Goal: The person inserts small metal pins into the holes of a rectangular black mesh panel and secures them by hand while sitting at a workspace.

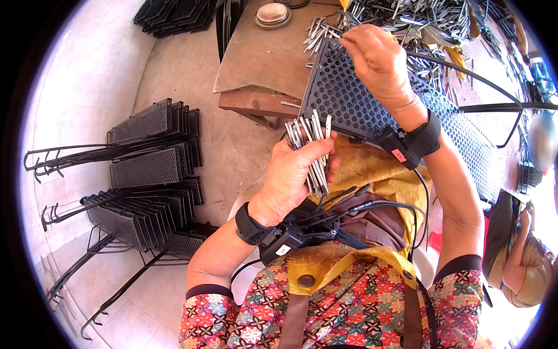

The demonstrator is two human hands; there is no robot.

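A bundle of slim silver metal strips, with holes near their ends, fans upward from my left hand. That hand is closed round the bundle, its thumb across the front. Beside it a black perforated metal panel with a bent rod frame leans from the wooden table over my yellow apron. My right hand is over the panel's far corner with fingers pinched together. Whatever lies between those fingertips is too small to tell apart from the loose strips behind them.
On the table lies a round metal dish, with a large heap of strips farther right. Several black perforated racks stand stacked on the floor at left, rods outward. Another person's arm is at far right.
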